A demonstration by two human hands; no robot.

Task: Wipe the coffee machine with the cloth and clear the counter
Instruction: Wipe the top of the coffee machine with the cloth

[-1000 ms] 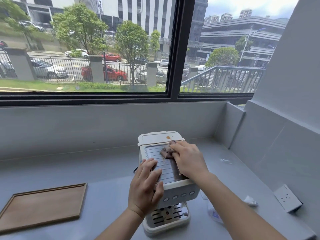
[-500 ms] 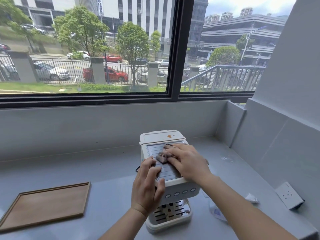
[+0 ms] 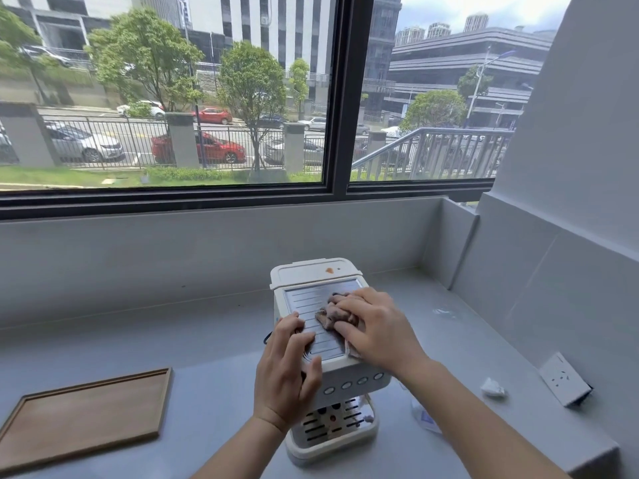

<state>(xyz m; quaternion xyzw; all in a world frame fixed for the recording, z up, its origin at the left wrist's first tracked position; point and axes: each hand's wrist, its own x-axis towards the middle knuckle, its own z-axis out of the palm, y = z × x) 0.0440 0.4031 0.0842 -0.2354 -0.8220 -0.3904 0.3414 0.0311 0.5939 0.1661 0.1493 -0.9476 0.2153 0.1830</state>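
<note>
A small white coffee machine [image 3: 311, 276] stands on the grey counter [image 3: 207, 340] in front of me, with a ribbed metal top plate and a brown spot on its rear lid. My right hand [image 3: 377, 326] presses a crumpled brownish cloth [image 3: 333, 314] onto the right part of the metal plate. My left hand [image 3: 287, 371] lies flat over the machine's front left corner, fingers spread across its edge, holding it steady.
A wooden tray [image 3: 86, 413] lies on the counter at the left. A crumpled white scrap [image 3: 492, 387] and a white wall socket [image 3: 562, 378] are at the right; a small packet [image 3: 423, 416] lies beside the machine. Walls close in behind and right.
My right hand has slid the cloth back toward me and leftward across the top plate. My left hand has stayed on the machine's front corner.
</note>
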